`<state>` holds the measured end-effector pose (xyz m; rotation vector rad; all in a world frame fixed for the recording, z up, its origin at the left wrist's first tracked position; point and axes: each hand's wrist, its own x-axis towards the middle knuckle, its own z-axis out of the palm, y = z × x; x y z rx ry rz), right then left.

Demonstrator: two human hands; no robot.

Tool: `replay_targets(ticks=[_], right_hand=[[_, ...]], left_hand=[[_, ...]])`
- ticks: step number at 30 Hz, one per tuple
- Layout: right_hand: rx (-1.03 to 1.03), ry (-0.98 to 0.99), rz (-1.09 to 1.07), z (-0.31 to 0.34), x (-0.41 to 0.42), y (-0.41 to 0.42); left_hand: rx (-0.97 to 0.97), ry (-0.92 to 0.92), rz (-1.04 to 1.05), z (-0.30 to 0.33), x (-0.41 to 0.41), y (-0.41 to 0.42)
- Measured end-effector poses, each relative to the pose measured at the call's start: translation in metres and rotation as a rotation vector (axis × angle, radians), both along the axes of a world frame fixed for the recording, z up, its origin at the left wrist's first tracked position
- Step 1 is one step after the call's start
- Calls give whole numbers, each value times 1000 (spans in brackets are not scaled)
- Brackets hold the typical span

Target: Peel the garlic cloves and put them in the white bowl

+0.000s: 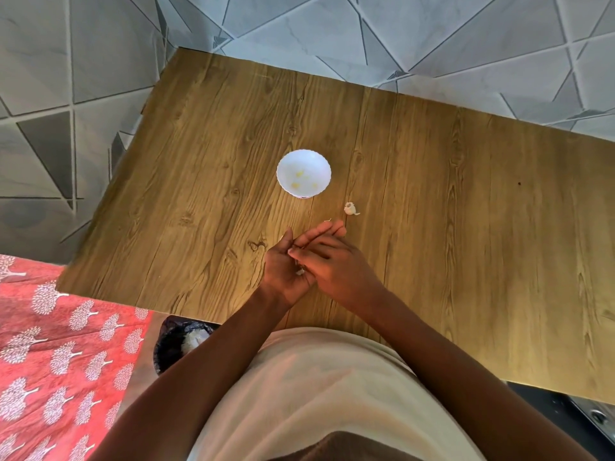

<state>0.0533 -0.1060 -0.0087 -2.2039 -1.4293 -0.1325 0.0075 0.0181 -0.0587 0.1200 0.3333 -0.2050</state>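
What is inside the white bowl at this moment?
The white bowl holds three small yellowish pieces, apparently peeled garlic, lying apart on its bottom. Nothing covers the inside; the pieces are too small to see in detail.

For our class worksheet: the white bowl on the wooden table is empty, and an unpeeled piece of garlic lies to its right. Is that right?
Not quite. The head view shows the white bowl already holding a few pale yellow peeled cloves. The rest stands: it sits on the wooden table, and the unpeeled garlic lies to its right.
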Motion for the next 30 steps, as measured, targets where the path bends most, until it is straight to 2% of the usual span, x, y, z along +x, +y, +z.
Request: replay_targets(ticks=[5, 11, 14, 18, 22, 27, 30], right_hand=[[54, 24, -127, 0, -1, 5], [329, 316, -459, -16, 9, -18], [243, 475, -596, -37, 16, -30], [137, 609, -610, -57, 21, -24], [54, 612, -575, -73, 26, -15], [62, 572, -560, -80, 26, -14], [-21, 491, -583, -76, 22, -12]], left_hand=[[22, -12, -23, -2, 2, 3], [48, 35, 126, 3, -3, 16], [73, 78, 206, 2, -12, 29], [99, 123, 266, -3, -24, 38], [130, 139, 266, -5, -30, 39], [159, 133, 247, -7, -32, 36], [187, 143, 236, -6, -32, 34]])
